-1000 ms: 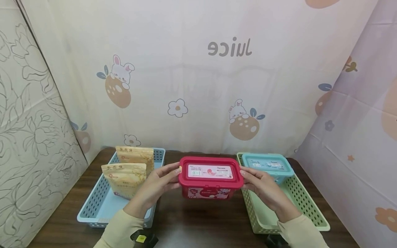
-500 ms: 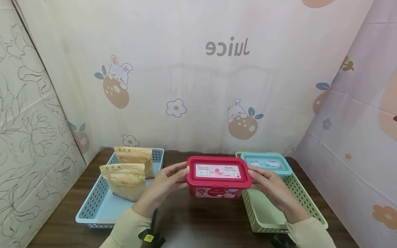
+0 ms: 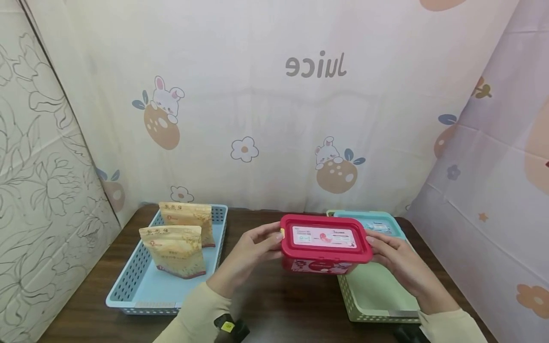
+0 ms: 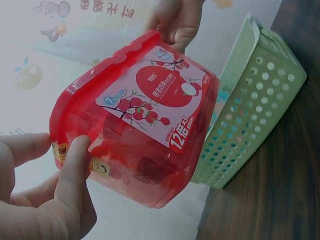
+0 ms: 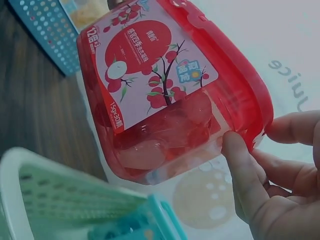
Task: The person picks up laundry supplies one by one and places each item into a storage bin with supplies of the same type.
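Note:
A red lidded tub of laundry pods (image 3: 327,244) is held up level in the air between both hands. At its left end the left hand (image 3: 249,257) pinches the lid's rim; in the left wrist view that hand's thumb (image 4: 74,170) lies near a small paper seal. The right hand (image 3: 401,262) grips the opposite end, its thumb (image 5: 235,145) just below the lid edge. Red pods show through the clear wall in the right wrist view. The tub overlaps the left edge of a green basket (image 3: 375,316), and behind it sits a blue lidded tub (image 3: 379,224) in that basket.
On the left stands a blue basket (image 3: 128,295) with two upright yellow pouches (image 3: 173,252). Both baskets rest on a dark wooden table (image 3: 283,309). Printed curtains (image 3: 249,105) hang close behind the table and along its sides.
Both hands have carried the red tub to the right, from between the two baskets to partly over the green one. The baskets and pouches have stayed put.

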Motion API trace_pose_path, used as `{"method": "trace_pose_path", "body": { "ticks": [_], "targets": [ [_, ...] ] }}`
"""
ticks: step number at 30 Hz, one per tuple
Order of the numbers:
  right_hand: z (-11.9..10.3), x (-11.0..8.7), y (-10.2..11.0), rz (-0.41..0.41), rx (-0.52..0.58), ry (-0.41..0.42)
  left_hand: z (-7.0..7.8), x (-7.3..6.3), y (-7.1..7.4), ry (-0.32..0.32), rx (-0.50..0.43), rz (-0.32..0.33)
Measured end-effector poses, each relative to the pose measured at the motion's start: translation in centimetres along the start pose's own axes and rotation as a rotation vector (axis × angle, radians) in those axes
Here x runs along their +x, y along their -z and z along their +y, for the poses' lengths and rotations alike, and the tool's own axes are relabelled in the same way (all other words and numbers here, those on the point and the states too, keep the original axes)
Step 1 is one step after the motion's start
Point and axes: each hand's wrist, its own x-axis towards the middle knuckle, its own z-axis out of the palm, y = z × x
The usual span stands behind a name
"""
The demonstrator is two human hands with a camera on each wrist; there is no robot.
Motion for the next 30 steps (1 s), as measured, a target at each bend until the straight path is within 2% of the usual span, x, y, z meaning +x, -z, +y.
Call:
{"method": "trace_pose_path", "body": {
  "ticks": [6, 13, 20, 26, 30],
  "targets": [
    [0.5, -0.8, 2.2, 0.035, -0.027, -0.014, -0.6, 1.0, -2.0, -0.002, -0.021, -0.016],
    [0.7, -2.0, 4.3, 0.076, -0.130, -0.065, -1.1, 1.9, -4.4, -0.010, -0.031, -0.036],
    [0.9, -3.2, 6.6, 0.130, -0.255, -0.192, -1.4, 3.0, -7.0, 0.004, -0.072, -0.063],
    [1.3, -3.9, 8.4, 0.162, -0.320, -0.221, -1.9, 3.7, -9.1, 0.024, -0.101, -0.071],
    [1.3, -4.4, 9.7, 0.165, -0.372, -0.277, -2.4, 4.1, -10.3, 0.033, -0.113, -0.062]
  ]
}}
